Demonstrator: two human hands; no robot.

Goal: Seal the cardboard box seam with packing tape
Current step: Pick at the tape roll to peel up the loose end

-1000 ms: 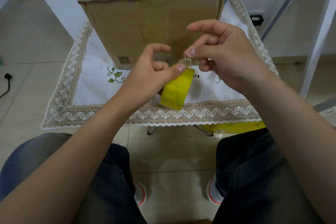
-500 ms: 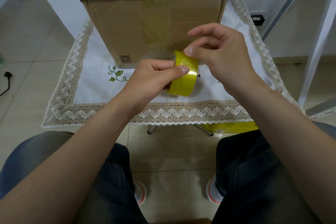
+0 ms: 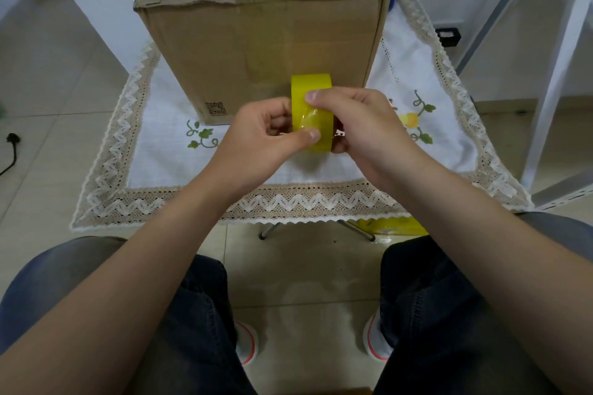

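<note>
At nine o'clock of the scene, a black cable plug (image 3: 12, 138) on pale floor tiles. Centre, on a white lace-edged embroidered tablecloth (image 3: 154, 151), a tall brown cardboard box (image 3: 256, 42), old tape over its top seam at twelve o'clock. In front of the box's lower face, just above the cloth, a yellow roll of packing tape (image 3: 311, 90) on edge. Left hand (image 3: 256, 141) closed on the roll's nine o'clock side, thumb pressing its face. Right hand (image 3: 362, 128) closed on its three o'clock side, thumb on the rim. Farther right, a white metal frame (image 3: 555, 80).
</note>
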